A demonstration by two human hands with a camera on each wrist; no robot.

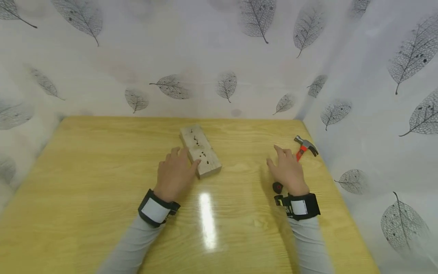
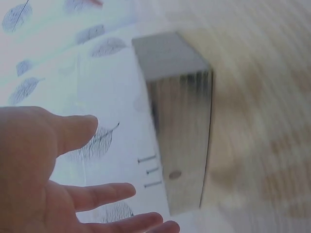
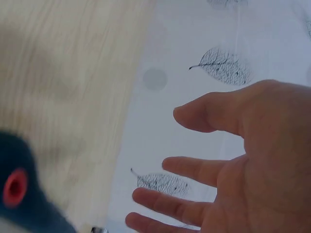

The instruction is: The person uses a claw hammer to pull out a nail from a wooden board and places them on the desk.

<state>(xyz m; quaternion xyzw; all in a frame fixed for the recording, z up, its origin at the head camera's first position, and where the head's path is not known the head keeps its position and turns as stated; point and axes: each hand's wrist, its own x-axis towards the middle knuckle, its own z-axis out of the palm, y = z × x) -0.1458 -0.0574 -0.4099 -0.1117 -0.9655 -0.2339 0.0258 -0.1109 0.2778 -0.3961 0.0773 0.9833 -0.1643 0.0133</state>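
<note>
A pale wooden block (image 1: pixel 204 154) lies slanted near the table's middle, with several dark nails or holes along its top. In the left wrist view, three nails (image 2: pixel 146 159) stick out of the block (image 2: pixel 184 141). My left hand (image 1: pixel 174 173) hovers at the block's left side, fingers spread and holding nothing; the wrist view shows a gap between them. Over on the right, my right hand (image 1: pixel 289 171) is above a claw hammer (image 1: pixel 305 145), covering the middle of its red and black handle (image 3: pixel 19 179). Its fingers are loosely extended and grip nothing.
The wood-grain table (image 1: pixel 102 160) meets a wall covering with a leaf print (image 1: pixel 171 86) at the back and right. A bright light reflection (image 1: pixel 207 220) shows on the tabletop in front of the block.
</note>
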